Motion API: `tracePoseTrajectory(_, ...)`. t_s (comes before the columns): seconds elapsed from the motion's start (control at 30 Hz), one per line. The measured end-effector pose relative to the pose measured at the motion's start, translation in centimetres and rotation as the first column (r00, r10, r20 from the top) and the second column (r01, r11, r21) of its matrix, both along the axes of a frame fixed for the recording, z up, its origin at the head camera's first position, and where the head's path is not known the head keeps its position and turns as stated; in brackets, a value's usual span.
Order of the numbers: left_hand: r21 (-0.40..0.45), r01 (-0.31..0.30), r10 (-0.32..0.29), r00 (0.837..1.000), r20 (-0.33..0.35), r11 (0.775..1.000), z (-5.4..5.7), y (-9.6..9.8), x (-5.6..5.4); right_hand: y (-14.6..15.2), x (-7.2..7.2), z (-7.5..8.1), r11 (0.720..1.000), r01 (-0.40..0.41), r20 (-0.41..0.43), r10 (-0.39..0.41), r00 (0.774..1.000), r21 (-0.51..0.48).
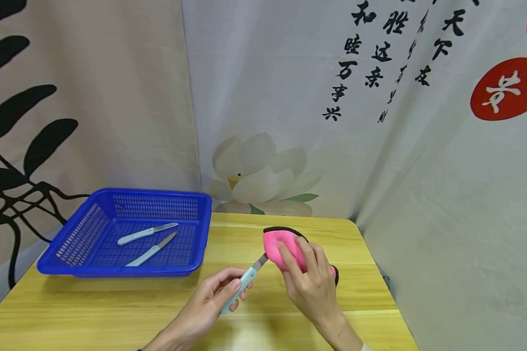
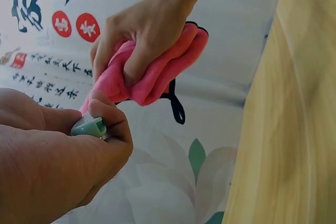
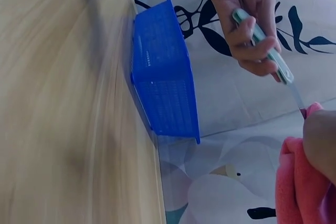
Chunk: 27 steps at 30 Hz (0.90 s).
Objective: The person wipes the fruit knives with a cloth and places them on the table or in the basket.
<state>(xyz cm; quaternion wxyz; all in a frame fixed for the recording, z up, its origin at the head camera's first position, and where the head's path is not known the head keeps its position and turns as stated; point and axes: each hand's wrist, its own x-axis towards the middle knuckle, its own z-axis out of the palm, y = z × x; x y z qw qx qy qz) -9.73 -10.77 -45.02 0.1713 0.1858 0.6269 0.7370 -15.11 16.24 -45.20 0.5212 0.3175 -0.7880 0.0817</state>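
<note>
My left hand (image 1: 215, 297) grips a small knife by its light-blue handle (image 1: 239, 291), the blade pointing up and to the right. A folded pink cloth (image 1: 285, 246) with black edging is in my right hand (image 1: 312, 282), whose fingers pinch it round the blade's far end. The cloth hides the tip; only the part of the blade near the handle shows. In the left wrist view a black loop (image 2: 177, 109) hangs from the cloth (image 2: 173, 59). The right wrist view shows the knife handle (image 3: 265, 48) across the left hand's curled fingers.
On the left of the wooden table (image 1: 290, 321) stands a blue plastic basket (image 1: 123, 270). Inside lie two similar knives, one farther back (image 1: 136, 236) and one nearer (image 1: 145, 256). A printed fabric backdrop (image 1: 268, 97) closes off the back and the sides.
</note>
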Motion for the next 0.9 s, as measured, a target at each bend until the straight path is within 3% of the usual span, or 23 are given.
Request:
tracePoseTrajectory(0.13, 0.005, 0.014, -0.014, 1.0, 0.01, 1.0, -0.2, -0.1, 0.0, 0.9, -0.3, 0.3, 0.998, 0.052, 0.029, -0.051, 0.998, -0.022)
tracePoseTrajectory(0.27, 0.017, 0.007, -0.008, 1.0, 0.027, 1.0, -0.3, -0.2, 0.0, 1.5, -0.5, 0.8, 0.996, 0.073, 0.006, -0.073, 0.997, -0.055)
tracePoseTrajectory(0.5, -0.024, -0.031, 0.034, 0.993, 0.11, 0.999, 0.2, -0.1, -0.1, -0.2, 1.0, 1.5, 0.996, -0.083, -0.08, 0.081, 0.993, -0.019)
tracePoseTrajectory(0.67, -0.017, -0.05, 0.051, 0.993, 0.103, 0.999, 0.2, 0.0, -0.1, -1.6, 2.0, 1.0, 0.981, -0.185, -0.089, 0.189, 0.978, 0.052)
tracePoseTrajectory(0.9, -0.008, -0.029, 0.029, 0.997, 0.071, 1.0, 0.2, 0.3, -0.1, -2.2, 2.6, 0.2, 0.979, -0.166, 0.008, 0.166, 0.986, 0.117)
